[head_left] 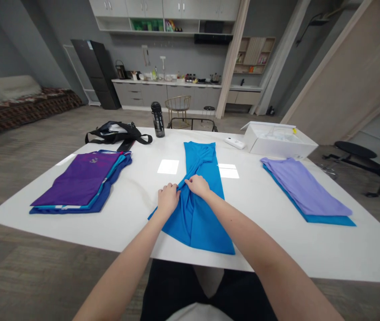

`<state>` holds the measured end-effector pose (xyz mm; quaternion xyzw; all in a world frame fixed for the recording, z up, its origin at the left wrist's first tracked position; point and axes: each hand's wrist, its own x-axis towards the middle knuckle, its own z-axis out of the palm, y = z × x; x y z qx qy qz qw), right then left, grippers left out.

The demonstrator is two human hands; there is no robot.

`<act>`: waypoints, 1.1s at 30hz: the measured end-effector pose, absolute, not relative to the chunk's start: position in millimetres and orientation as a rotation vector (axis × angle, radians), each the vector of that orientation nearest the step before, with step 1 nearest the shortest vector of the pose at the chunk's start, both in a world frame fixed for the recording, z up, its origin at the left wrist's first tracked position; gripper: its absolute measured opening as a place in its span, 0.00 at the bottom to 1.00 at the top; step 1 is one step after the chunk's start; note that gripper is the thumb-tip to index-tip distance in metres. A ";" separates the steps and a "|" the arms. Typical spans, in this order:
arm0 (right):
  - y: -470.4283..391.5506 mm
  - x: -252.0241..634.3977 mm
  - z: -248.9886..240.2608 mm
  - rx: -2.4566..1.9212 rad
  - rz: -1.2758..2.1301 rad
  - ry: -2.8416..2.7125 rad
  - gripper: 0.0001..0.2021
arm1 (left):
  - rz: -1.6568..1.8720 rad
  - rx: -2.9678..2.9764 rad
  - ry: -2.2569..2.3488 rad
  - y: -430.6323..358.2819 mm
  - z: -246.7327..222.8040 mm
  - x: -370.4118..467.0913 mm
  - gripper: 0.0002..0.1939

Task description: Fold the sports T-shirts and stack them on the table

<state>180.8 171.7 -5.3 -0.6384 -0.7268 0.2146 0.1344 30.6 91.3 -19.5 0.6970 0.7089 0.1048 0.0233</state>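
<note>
A blue shirt (206, 223) lies lengthwise in front of me on the white table (130, 227), partly folded, with creases running out from where I grip it. My left hand (169, 198) pinches the cloth along its left edge. Close beside it, my right hand (198, 185) holds a bunched ridge of the same fabric between thumb and fingers. The shirt's far end is narrow and lies flat, with a folded sleeve on top. Its near hem spreads toward the table's front edge.
Folded shirts, purple on top (79, 180), are stacked at left; a lilac shirt (305, 187) lies on a blue one at right. Toward the back are a black bag (116, 133), a dark bottle (158, 120), a white remote-like object (235, 143) and a white box (277, 145).
</note>
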 end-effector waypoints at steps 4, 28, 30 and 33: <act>184.1 164.6 -5.7 -1.919 0.698 -2.024 0.18 | 0.352 2.168 2.189 88.2 -16.2 35.4 0.14; 98.7 203.1 27.9 -1.601 1.527 -1.458 0.16 | 0.509 2.286 2.125 -26.0 31.3 53.1 0.10; 84.6 218.9 27.4 -1.563 1.521 -1.382 0.17 | 0.643 2.344 2.031 -39.2 31.6 62.4 0.09; 57.9 237.7 26.7 -1.503 1.682 -1.324 0.17 | 0.809 2.493 1.789 -53.2 30.6 82.3 0.13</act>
